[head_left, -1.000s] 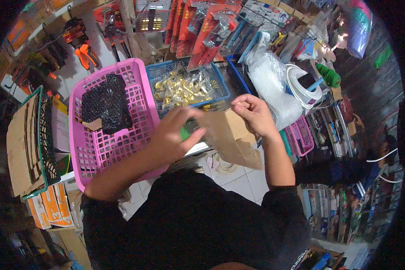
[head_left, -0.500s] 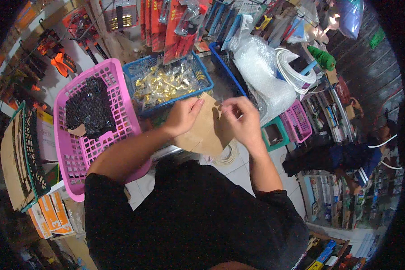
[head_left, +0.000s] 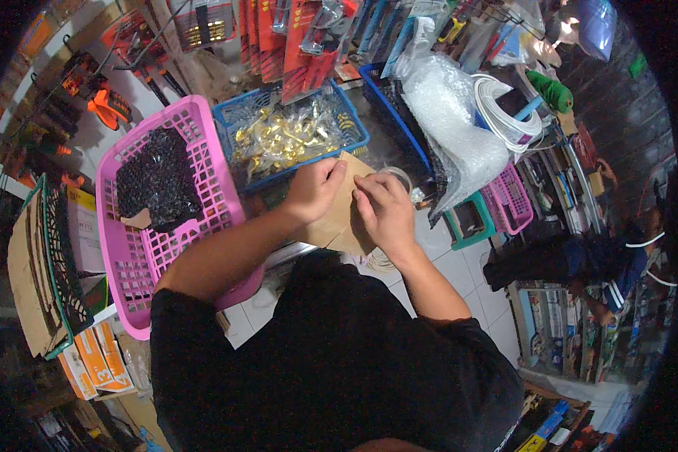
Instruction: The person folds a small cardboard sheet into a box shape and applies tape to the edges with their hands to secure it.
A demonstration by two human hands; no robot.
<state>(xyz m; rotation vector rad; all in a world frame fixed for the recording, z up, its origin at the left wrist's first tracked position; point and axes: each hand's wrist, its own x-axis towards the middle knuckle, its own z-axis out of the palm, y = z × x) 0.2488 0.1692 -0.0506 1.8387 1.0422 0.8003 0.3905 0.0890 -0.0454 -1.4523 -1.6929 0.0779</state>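
Brown cardboard sheet [head_left: 340, 217], held before the chest near a blue plastic basket [head_left: 277, 175], is clamped at its left by the left hand [head_left: 316, 192], while the right hand [head_left: 388, 217] curls over it, pinch impossible to tell, so uneven pressure could crease it.

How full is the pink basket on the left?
Partly full: in the pink basket lie a black bundle and brown scrap, with bare space beside.
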